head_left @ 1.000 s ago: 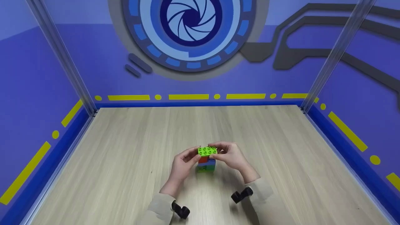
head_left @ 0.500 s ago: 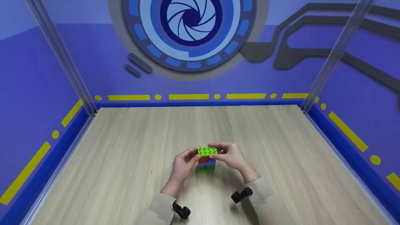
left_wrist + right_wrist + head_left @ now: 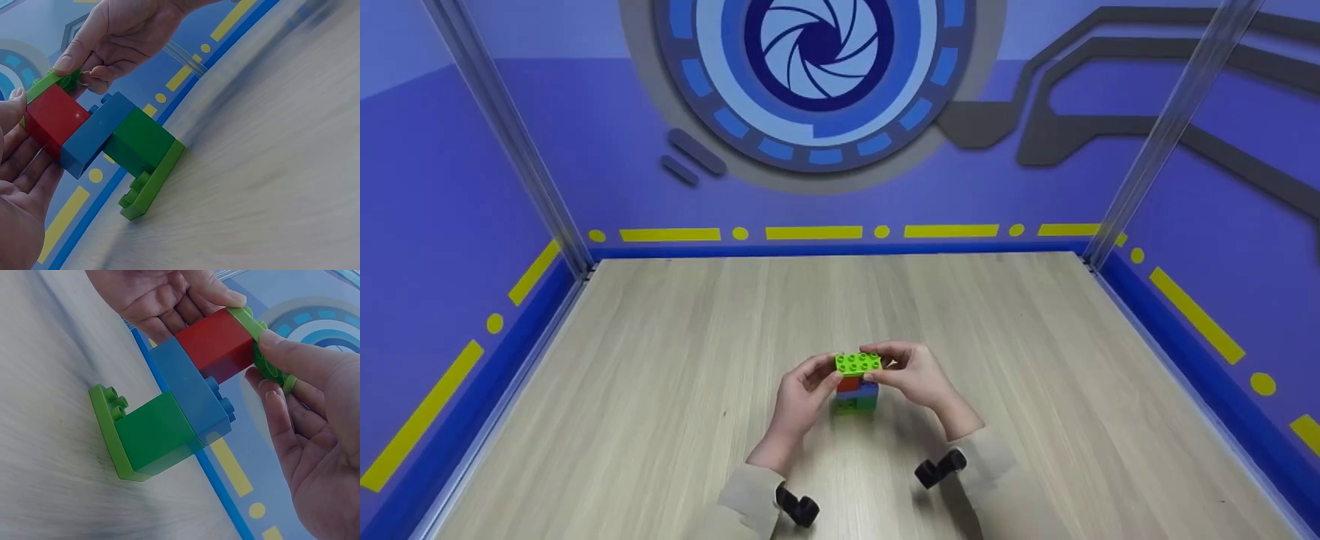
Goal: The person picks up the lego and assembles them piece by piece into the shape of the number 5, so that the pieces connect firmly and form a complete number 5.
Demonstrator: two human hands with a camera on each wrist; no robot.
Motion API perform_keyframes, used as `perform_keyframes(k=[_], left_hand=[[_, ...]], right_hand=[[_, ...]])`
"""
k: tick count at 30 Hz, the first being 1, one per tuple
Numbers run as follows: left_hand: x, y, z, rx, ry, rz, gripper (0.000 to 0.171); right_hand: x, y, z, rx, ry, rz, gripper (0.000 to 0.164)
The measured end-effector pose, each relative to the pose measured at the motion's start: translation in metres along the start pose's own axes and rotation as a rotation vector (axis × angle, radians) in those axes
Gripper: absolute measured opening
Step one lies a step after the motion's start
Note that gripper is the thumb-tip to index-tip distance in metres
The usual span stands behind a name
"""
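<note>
A stack of toy building bricks stands upright on the table. Its light green base plate (image 3: 160,183) carries a dark green brick (image 3: 157,436) on one half, leaving studs bare on the other. Above come a blue brick (image 3: 188,382), then a red brick (image 3: 59,118) set toward the left, and a light green top plate (image 3: 858,364). My left hand (image 3: 799,401) pinches the top plate's left end, its fingers beside the red brick. With thumb above and fingers beneath, my right hand (image 3: 922,375) pinches the overhanging right end.
Pale wood-grain table (image 3: 675,390) extends around the stack. Blue printed walls (image 3: 825,214) with metal corner posts (image 3: 1170,127) enclose the back and sides. Black wrist mounts (image 3: 941,469) sit at the beige sleeves (image 3: 997,487).
</note>
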State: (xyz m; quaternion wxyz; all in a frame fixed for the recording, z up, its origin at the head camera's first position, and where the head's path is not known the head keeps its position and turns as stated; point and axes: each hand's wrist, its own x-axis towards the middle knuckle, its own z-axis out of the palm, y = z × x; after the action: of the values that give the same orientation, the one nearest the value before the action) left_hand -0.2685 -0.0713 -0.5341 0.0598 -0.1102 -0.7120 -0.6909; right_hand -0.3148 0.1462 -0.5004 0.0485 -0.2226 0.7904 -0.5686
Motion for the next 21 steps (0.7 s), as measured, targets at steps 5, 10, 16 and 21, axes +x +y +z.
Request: perform_keyframes(k=[5,10,16,21], left_hand=[[0.0002,-0.0007,0.0004,0.000,-0.002,0.009,0.039],[0.0006,-0.0024,0.0003,0.000,-0.003,0.000,0.040],[0.0004,-0.0061,-0.0010,0.000,0.005,0.002,0.044],[-0.0003,-0.0066,-0.0019,-0.016,-0.004,0.067,0.046]], right_hand=[[-0.0007,-0.0001,-0.0002,0.004,-0.003,0.000,0.038],[-0.0002,0.0024,-0.0010,-0.001,-0.001,0.006,0.039],[-0.0005,0.0030,-0.0004,0.004,0.005,0.002,0.039],[-0.0021,0.0040,0.0008,0.007,0.010,-0.014,0.039]])
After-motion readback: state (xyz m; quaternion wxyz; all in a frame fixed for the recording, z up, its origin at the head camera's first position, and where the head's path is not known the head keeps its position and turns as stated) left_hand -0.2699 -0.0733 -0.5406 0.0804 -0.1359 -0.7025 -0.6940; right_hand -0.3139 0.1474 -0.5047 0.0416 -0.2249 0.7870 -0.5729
